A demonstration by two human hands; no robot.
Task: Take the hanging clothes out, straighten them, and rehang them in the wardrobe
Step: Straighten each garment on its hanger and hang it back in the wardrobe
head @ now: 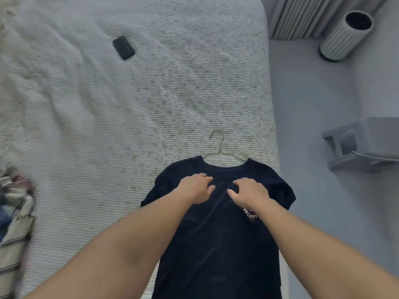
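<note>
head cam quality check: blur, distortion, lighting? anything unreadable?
Head view: soft, flat light with no glare or hard shadows. Left edge smeared, so the striped clothes are blurred. Wide-angle bend curves the bed edge at right. Centre is sharper: both hands, left and right, and the hanger are clear. The black shirt loses fold detail; its print is partly covered.

Bottom edge cuts off the black T-shirt (pixel 218 244).

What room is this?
Probably a bedroom: a big bed with a ribbed cover, a dark T-shirt on a hanger laid on it, and more clothes piled nearby.
</note>
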